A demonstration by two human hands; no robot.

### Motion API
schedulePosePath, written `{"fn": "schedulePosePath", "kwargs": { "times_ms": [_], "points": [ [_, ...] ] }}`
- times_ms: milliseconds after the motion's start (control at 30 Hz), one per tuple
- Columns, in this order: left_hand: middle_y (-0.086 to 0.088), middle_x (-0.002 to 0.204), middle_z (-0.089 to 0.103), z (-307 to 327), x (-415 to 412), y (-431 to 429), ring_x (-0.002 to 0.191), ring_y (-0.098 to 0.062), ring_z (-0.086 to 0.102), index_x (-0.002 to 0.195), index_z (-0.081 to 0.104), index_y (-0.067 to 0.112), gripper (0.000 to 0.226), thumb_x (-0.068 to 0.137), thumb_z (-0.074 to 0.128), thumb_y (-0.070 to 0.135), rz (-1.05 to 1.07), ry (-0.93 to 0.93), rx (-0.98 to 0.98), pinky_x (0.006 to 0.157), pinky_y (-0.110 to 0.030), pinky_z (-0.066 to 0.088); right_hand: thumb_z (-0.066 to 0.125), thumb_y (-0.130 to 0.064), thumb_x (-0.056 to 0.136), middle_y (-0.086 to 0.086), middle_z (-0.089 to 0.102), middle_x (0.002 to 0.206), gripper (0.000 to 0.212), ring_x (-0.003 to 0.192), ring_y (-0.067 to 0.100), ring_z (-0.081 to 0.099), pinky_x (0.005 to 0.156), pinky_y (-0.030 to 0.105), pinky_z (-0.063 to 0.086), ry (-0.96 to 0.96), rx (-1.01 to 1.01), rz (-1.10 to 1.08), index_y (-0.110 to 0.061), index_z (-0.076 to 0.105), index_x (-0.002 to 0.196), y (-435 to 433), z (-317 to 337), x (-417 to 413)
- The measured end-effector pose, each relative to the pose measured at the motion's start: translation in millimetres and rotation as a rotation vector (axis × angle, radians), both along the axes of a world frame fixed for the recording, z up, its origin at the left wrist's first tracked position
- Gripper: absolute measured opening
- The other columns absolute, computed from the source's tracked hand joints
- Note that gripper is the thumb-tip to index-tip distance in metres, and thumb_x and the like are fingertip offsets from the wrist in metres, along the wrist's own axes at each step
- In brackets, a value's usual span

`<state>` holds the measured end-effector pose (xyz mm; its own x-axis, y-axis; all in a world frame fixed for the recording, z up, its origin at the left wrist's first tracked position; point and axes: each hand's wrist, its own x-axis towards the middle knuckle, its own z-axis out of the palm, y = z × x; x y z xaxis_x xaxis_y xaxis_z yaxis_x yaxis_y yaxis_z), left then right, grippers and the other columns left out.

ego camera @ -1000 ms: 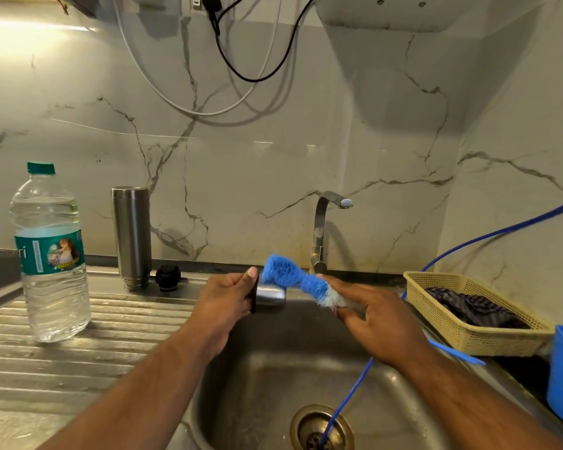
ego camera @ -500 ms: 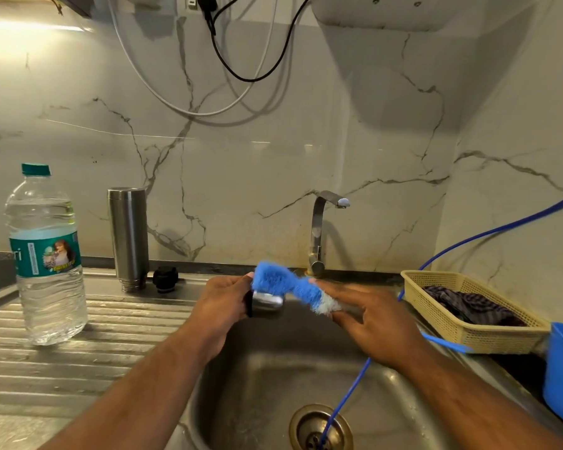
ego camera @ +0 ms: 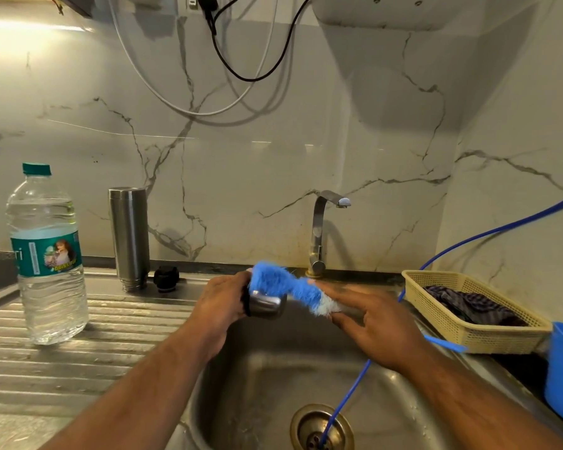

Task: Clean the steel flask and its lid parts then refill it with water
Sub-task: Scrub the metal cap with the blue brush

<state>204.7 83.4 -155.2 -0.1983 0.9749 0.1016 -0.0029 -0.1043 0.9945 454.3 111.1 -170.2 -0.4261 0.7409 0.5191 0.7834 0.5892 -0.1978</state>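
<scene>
Water bottle stood at counter's L end. Steel flask stood at the back edge w/ black stopper just beside it. Over the sink, L hand gripped the steel cap, axis pointing R. R hand held the brush, bristles on cap. Basket sat at R, out of the way.

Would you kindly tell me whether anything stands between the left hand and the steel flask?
Yes: the black stopper sits on the drainboard just right of the steel flask, roughly on the line to the left hand, which itself grips the steel cap.
</scene>
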Motion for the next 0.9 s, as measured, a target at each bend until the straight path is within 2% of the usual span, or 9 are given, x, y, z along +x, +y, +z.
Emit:
{"fn": "schedulePosePath", "kwargs": {
  "times_ms": [133, 233, 300, 400, 500, 600, 667, 800, 900],
  "points": [
    [-0.008, 0.099, 0.079, -1.3, 0.6, -1.3, 0.101, -0.026, 0.073, 0.112, 0.070, 0.012, 0.049, 0.108, 0.035, 0.046, -0.017, -0.037, -0.021, 0.105, -0.046, 0.049, 0.061, -0.039, 0.099, -0.020, 0.064, 0.131, 0.064, 0.104, -0.005, 0.052, 0.079, 0.012, 0.039, 0.009, 0.022, -0.020, -0.062, 0.022, 0.144, 1.2, 1.9, -0.4],
    [-0.006, 0.097, 0.079, -2.3, 0.1, 0.3, 0.099, -0.022, 0.074, 0.111, 0.070, 0.013, 0.051, 0.106, 0.037, 0.051, -0.017, -0.079, -0.018, 0.104, -0.043, 0.049, 0.061, -0.041, 0.099, -0.019, 0.065, 0.130, 0.062, 0.109, 0.000, 0.056, 0.088, 0.022, 0.048, -0.020, 0.006, 0.044, -0.069, 0.023, 0.139, -0.1, -0.4, -0.7],
    [-0.007, 0.093, 0.079, -1.9, -1.4, -0.4, 0.098, -0.022, 0.074, 0.109, 0.070, 0.011, 0.047, 0.105, 0.042, 0.049, 0.000, -0.147, -0.027, 0.102, -0.041, 0.050, 0.061, -0.041, 0.099, -0.019, 0.065, 0.125, 0.062, 0.109, 0.001, 0.055, 0.090, 0.023, 0.047, -0.069, 0.021, 0.082, -0.075, 0.023, 0.134, -0.8, 0.6, 0.7],
    [-0.015, 0.100, 0.077, -0.6, -2.9, -1.2, 0.102, -0.031, 0.072, 0.112, 0.068, 0.009, 0.040, 0.102, 0.052, 0.045, -0.012, -0.274, -0.079, 0.101, -0.048, 0.052, 0.059, -0.039, 0.100, -0.020, 0.063, 0.119, 0.061, 0.105, -0.002, 0.050, 0.085, 0.018, 0.041, -0.175, 0.017, 0.115, -0.069, 0.025, 0.141, -1.8, 3.2, 0.1],
    [-0.015, 0.101, 0.077, 2.2, -4.8, 0.9, 0.100, -0.028, 0.073, 0.117, 0.066, 0.006, 0.029, 0.101, 0.058, 0.029, 0.010, -0.341, -0.066, 0.101, -0.043, 0.052, 0.051, -0.042, 0.102, -0.021, 0.058, 0.117, 0.055, 0.104, -0.002, 0.045, 0.085, 0.020, 0.040, -0.293, 0.022, 0.113, -0.069, 0.023, 0.141, -1.0, 1.1, -2.4],
    [-0.016, 0.103, 0.074, 7.7, -4.2, -0.5, 0.099, -0.027, 0.072, 0.109, 0.063, 0.008, 0.015, 0.101, 0.058, 0.019, 0.027, -0.421, -0.052, 0.096, -0.039, 0.054, 0.048, -0.042, 0.103, -0.022, 0.057, 0.113, 0.055, 0.100, -0.002, 0.043, 0.081, 0.020, 0.041, -0.268, 0.079, 0.031, -0.070, 0.018, 0.139, 3.3, -1.3, 1.7],
    [-0.017, 0.104, 0.073, 7.9, -4.8, -0.5, 0.100, -0.028, 0.071, 0.105, 0.062, 0.008, 0.013, 0.102, 0.057, 0.019, 0.039, -0.452, -0.049, 0.098, -0.039, 0.054, 0.052, -0.038, 0.102, -0.022, 0.060, 0.110, 0.058, 0.098, -0.001, 0.046, 0.077, 0.019, 0.042, -0.252, 0.079, 0.020, -0.070, 0.022, 0.139, 3.1, 0.8, 2.1],
    [-0.017, 0.109, 0.072, 4.5, -4.8, 1.0, 0.103, -0.027, 0.070, 0.109, 0.062, 0.008, 0.017, 0.104, 0.054, 0.022, 0.030, -0.428, -0.065, 0.096, -0.038, 0.054, 0.056, -0.037, 0.100, -0.024, 0.061, 0.111, 0.060, 0.097, -0.004, 0.044, 0.071, 0.011, 0.031, -0.259, 0.090, 0.017, -0.070, 0.025, 0.139, 1.7, 1.6, -1.6],
    [-0.018, 0.112, 0.070, 4.8, -5.2, 3.0, 0.107, -0.027, 0.069, 0.108, 0.060, 0.008, 0.015, 0.106, 0.050, 0.019, 0.027, -0.480, -0.059, 0.105, -0.042, 0.051, 0.054, -0.036, 0.102, -0.023, 0.060, 0.111, 0.060, 0.097, -0.003, 0.042, 0.066, 0.010, 0.027, -0.229, 0.102, -0.072, -0.071, 0.022, 0.138, 1.9, -0.5, -0.5]
  ]
}}
